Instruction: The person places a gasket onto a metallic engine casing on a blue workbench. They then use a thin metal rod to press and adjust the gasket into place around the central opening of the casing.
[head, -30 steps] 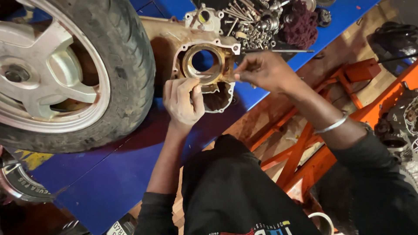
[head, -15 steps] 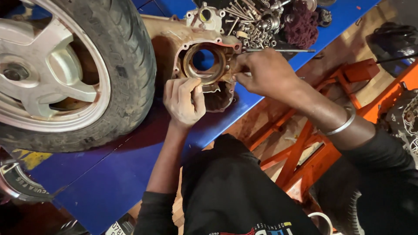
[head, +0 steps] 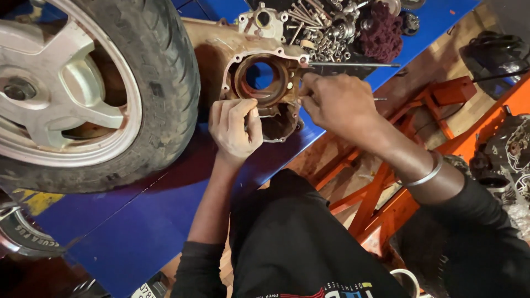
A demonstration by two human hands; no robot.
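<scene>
Right now, at the near edge of the blue bench:

Engine case (head: 259, 83): it lies flat on the blue bench (head: 138, 232), close to the near edge, just beside the big tyre (head: 165, 83). Its long side runs along the bench, from the wheel toward the pile of bolts.

Round hole (head: 260, 76): a brown ring sits in the case, and blue shows through the middle. It is just past both hands, on the far side of them.

Left hand (head: 234, 129): curled in a loose fist, knuckles up, resting on the lower lip of the case. The thumb and first finger pinch something thin and pale. I cannot tell what it is.

Right hand (head: 337, 105): it comes in from the right side, fingers bent close together at the rim of the ring. The fingertips press on the edge of the case. What they hold, if anything, is too small to see.

Nearer hand: both touch the case. The right fingertips are closer to the round hole.

Look of the case: dusty tan metal, with small bolt holes round the rim and dark grime inside.

Thin rod (head: 353, 65): a long metal pin lies across the bench, just past the right hand, pointing at the case.

Bolt pile (head: 326, 27): screws and small parts heaped at the far edge, next to a dark red rag (head: 381, 30).

Orange stand (head: 386, 187): below the bench, by the person's knees.
</scene>
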